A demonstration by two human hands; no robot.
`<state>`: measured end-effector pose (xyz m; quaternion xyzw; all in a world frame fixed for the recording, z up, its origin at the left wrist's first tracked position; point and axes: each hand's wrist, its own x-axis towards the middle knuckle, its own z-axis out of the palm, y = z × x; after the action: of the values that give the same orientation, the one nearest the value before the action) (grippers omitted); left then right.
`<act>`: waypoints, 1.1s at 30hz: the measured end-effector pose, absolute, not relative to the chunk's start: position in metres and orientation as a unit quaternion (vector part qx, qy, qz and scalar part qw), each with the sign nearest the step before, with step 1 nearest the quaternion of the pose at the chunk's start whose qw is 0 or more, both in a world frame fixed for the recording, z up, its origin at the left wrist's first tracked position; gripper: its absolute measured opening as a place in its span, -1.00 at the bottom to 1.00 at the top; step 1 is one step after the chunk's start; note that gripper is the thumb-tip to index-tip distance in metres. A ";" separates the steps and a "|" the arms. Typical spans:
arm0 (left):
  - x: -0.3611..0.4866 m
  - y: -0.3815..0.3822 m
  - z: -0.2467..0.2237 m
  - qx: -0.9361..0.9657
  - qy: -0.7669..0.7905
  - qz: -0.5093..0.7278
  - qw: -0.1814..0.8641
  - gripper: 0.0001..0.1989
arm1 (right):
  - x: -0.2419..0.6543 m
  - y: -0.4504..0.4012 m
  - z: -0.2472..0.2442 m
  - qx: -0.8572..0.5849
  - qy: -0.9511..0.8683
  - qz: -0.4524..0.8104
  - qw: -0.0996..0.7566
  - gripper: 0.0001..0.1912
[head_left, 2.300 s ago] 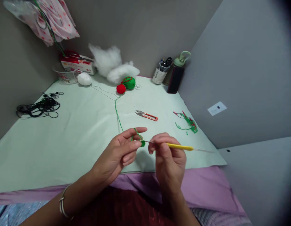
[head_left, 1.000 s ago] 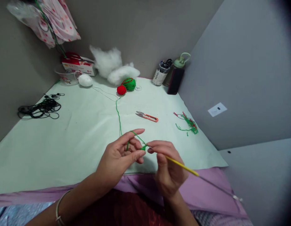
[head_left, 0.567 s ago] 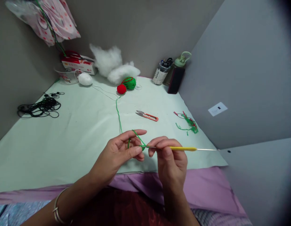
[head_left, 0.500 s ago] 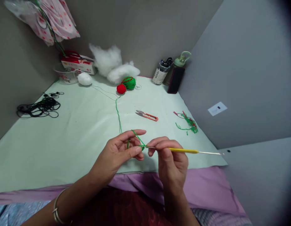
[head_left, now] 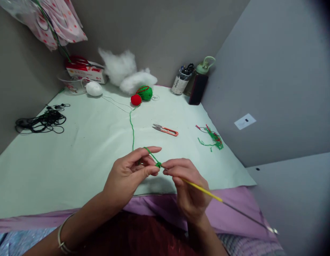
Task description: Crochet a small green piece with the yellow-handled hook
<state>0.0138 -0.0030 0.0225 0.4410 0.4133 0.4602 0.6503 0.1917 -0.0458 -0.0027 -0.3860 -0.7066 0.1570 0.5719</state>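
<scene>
My left hand (head_left: 131, 170) pinches a small green crochet piece (head_left: 158, 165) between thumb and fingers. Green yarn (head_left: 151, 154) runs from the piece up over the raised index finger, and its strand (head_left: 132, 128) trails back across the table. In my right hand (head_left: 190, 188) is a crochet hook with a yellow handle (head_left: 203, 190), held closed-fingered. The hook's near tip meets the green piece; its long metal end slants down to the right. Behind the strand sit a green yarn ball (head_left: 145, 93) and a red ball (head_left: 136, 100).
Orange thread snips (head_left: 165, 130) lie beyond my hands. Yarn scraps (head_left: 214, 138) are at right, a black cord tangle (head_left: 44, 121) at left. Along the back stand white stuffing (head_left: 122, 69), a white yarn ball (head_left: 94, 88), a pen cup (head_left: 180, 83), a phone (head_left: 198, 89) and a bottle (head_left: 203, 67).
The hook's far end has swung downward, so the handle now slopes down to the right. My right fingers have come closer to the green piece.
</scene>
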 end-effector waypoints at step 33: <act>0.012 -0.001 0.019 0.444 0.380 0.466 0.664 -0.66 | 0.176 -0.040 -0.006 -0.349 -0.559 0.284 0.696 -0.78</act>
<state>0.0121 -0.0011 0.0194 0.4442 0.3804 0.4663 0.6637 0.1762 -0.0404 -0.0060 -0.3495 -0.5593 0.2840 0.6960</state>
